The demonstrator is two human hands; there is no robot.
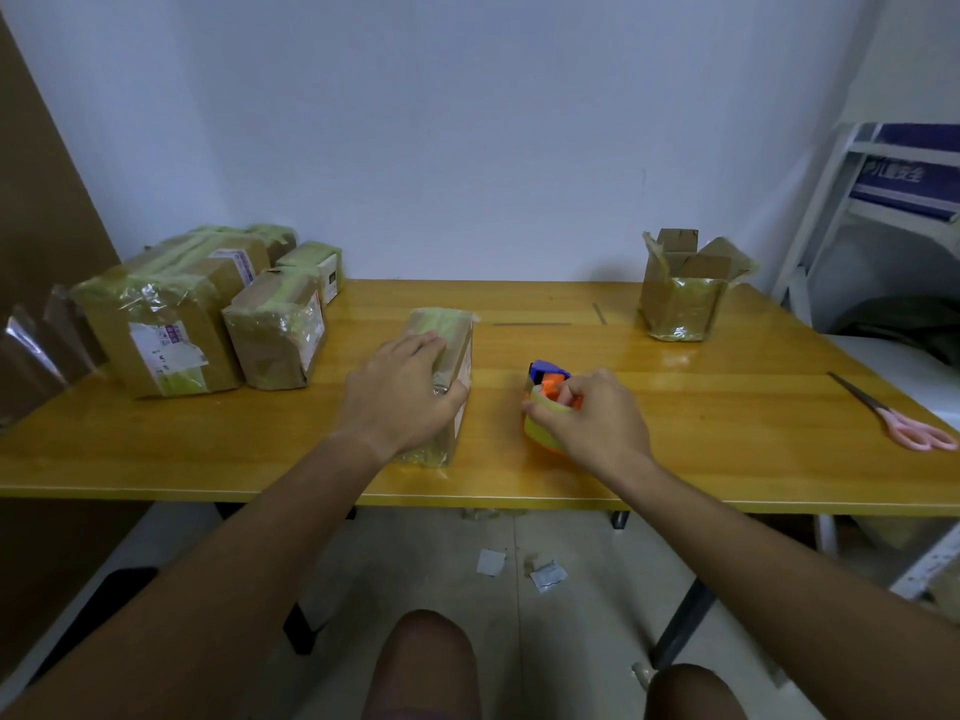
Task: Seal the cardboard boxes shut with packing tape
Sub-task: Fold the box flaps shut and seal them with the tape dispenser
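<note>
Left hand (pixel 402 394) lies flat with fingers spread on the taped box (pixel 444 356) mid-table; right hand (pixel 592 418) curls around the tape dispenser (pixel 545 402) just beside it; sealed boxes (pixel 208 314) stack far left, open box (pixel 680 288) far right, scissors (pixel 898 420) at the right edge

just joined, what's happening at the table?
A person is taping cardboard boxes shut. The left hand presses flat on a small taped box at the table's middle, while the right hand grips the tape dispenser beside it. Several sealed boxes sit at far left; one open box waits at far right. Pink scissors lie at the right edge.
</note>
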